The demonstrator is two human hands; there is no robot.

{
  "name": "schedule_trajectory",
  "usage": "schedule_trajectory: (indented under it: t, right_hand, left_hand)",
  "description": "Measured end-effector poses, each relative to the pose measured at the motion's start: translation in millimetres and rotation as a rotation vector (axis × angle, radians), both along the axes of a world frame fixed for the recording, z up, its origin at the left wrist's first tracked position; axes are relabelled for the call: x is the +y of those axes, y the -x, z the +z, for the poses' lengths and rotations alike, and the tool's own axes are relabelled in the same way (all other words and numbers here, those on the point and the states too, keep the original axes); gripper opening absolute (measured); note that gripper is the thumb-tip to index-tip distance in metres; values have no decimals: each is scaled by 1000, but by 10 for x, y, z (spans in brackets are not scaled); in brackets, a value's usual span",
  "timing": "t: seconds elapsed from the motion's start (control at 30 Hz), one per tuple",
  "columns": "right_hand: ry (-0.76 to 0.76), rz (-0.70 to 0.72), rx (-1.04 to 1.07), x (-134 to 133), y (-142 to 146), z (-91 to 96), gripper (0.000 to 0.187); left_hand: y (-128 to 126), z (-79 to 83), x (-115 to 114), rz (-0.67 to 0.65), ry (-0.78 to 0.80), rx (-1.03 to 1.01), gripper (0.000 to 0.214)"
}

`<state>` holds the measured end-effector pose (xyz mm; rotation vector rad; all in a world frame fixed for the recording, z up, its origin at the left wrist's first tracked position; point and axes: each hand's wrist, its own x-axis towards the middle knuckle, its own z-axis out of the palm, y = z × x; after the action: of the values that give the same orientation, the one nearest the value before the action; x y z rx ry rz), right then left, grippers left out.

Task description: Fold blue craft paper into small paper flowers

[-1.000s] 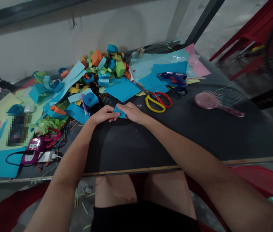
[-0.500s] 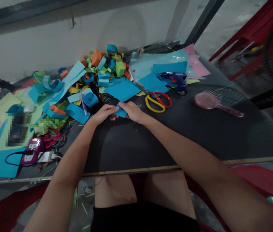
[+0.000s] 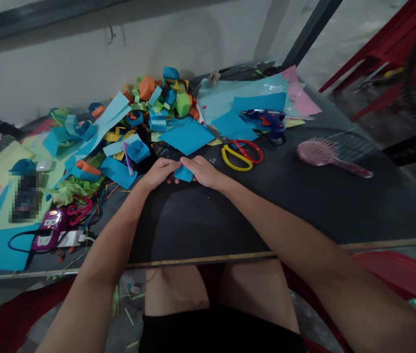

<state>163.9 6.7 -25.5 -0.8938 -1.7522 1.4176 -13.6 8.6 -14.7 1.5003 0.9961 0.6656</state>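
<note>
A small piece of blue paper [image 3: 183,174] is pinched between both hands over the dark table [image 3: 200,220]. My left hand [image 3: 162,171] closes on its left side, thumb on top. My right hand [image 3: 203,171] grips the other side, its thumb also on top and close to the left one. The fingers under the paper are mostly hidden. Just right of my right hand lie scissors [image 3: 238,156] with one yellow and one red handle. Behind the hands a larger blue sheet [image 3: 187,136] lies flat.
Folded paper pieces [image 3: 156,100] in several colours are heaped by the wall. A blue glue gun [image 3: 272,120] rests on paper at the back right, and a pink hairbrush [image 3: 318,151] lies to the right. Further left are a blurred-out dark object [image 3: 26,196] and a magenta device [image 3: 51,228] with a cable.
The blue paper has tipped slightly toward me, and more of its face shows below the thumbs. Both hands stay in nearly the same place.
</note>
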Motion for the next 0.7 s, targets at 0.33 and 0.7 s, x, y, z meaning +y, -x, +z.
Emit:
schedule_trajectory:
  t: [0.33, 0.7]
  right_hand:
    - [-50, 85, 25, -41, -28, 36, 68]
    - [113, 90, 139, 0, -23, -1, 58]
  left_hand:
    - [-15, -11, -19, 74, -81, 24, 52]
    - [-19, -5, -1, 51, -100, -44, 54]
